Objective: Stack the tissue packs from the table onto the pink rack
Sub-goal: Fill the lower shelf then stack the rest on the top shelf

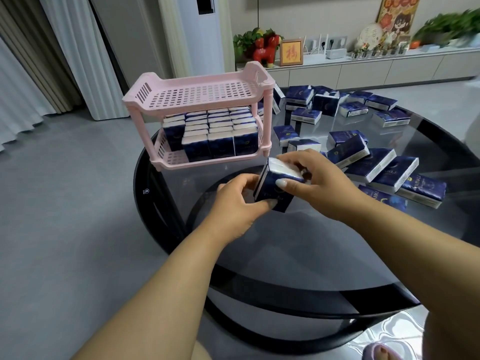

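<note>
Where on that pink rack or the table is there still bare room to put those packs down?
The pink rack's top shelf is bare. Its lower shelf is crowded with upright packs, leaving only a strip at its left end. The glass table is bare on the person's side of both hands, which hold a bundle of packs. Right of the rack, loose packs crowd it.

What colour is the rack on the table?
Pink: the rack shows best in the head view.

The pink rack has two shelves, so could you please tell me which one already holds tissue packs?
The lower shelf: it holds upright tissue packs, while the upper shelf is bare.
</note>
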A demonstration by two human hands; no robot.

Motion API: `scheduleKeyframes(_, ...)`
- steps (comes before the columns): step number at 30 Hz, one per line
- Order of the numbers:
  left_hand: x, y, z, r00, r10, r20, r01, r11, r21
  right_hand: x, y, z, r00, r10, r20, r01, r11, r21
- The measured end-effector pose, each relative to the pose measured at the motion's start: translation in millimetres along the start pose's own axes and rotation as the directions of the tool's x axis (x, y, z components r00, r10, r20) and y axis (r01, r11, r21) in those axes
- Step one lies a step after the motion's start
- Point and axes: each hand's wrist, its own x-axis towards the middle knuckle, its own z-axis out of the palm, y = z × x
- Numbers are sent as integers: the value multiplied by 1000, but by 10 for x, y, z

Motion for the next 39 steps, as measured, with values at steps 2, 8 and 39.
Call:
scheduleKeyframes(2,-18,-21,7,1000,-21,16,19,995,96,-6,39,16,998,-47,30,50,991,-126)
scheduleKeyframes(8,-85,-11,37,999,10,47,-20,977,214,-100,26,40,972,-166,165,201,953,-225)
scheduleKeyframes(39,607,-844,-1206,882,-258,-395,-45,788,-615,1342,-952,1051,965,-256,64,254,967,29)
